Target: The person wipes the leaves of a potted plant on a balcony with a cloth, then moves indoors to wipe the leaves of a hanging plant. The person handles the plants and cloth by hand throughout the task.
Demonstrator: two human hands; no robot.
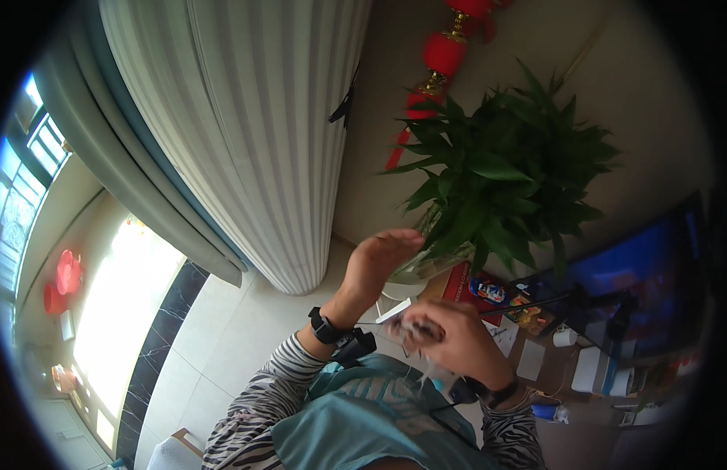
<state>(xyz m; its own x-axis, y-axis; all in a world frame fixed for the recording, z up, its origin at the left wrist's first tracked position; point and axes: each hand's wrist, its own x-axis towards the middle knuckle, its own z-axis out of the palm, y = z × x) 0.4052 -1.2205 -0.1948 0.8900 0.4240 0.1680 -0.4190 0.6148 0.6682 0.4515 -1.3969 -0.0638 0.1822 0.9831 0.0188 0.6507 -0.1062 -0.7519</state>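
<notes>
My left hand (382,258) is raised beside the stems and lower leaves of a bushy green plant (504,170), probably lucky bamboo. Its fingertips reach the leaf edge; whether they grip or touch anything is hidden. Below the leaves a clear glass vase (407,273) is partly visible. Lower, in front of my body, my right hand (457,338) is closed on a crumpled greyish-white cloth-like bundle (419,332). The bundle is blurred, with pale strands hanging beneath it. A thin dark rod (528,305) runs right from behind this hand; I cannot tell whether I hold it.
A television (639,282) stands at right behind a cabinet top (551,358) bearing a toy car (486,291), a red book (460,288) and a white mug (565,336). Left are a fluted column (252,129) and a curtain (146,176). Red lantern ornaments (444,53) hang above.
</notes>
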